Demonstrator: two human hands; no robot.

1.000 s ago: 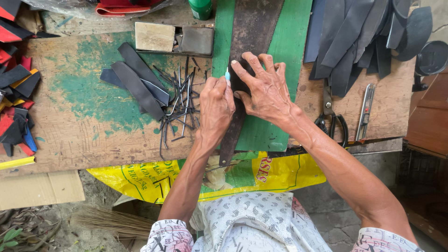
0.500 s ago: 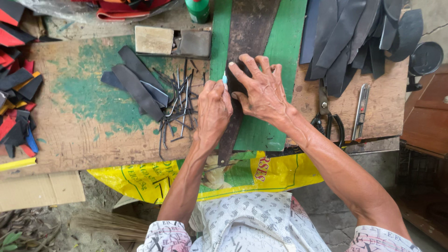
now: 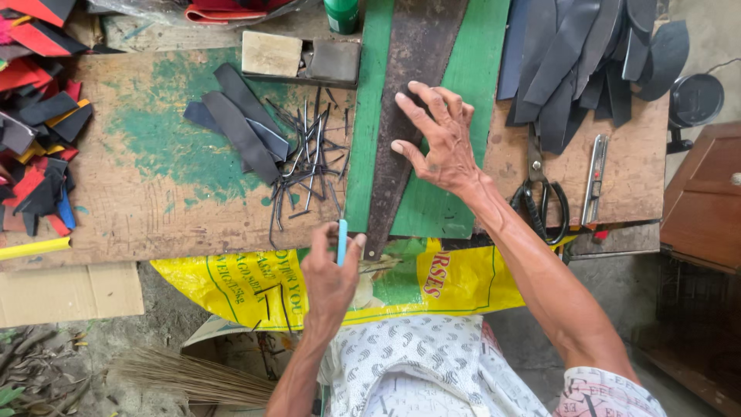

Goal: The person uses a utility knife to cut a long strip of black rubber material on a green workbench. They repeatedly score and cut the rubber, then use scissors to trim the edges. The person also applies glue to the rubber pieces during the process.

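My right hand lies flat with spread fingers on a long dark tapered strip that rests on a green cutting mat on the wooden workbench. My left hand is off the bench's near edge, gripping a slim light-blue tool that points up. The narrow end of the dark strip reaches the bench edge just right of that tool.
A pile of thin dark metal rods and dark strips lies left of the mat. Scissors and a utility knife sit at right, dark cut pieces above them. Red and black scraps crowd the left edge. A yellow sack hangs below.
My left hand has drawn back from the dark strip toward me, past the bench edge, with the blue tool. My right hand has stayed pressed on the strip.
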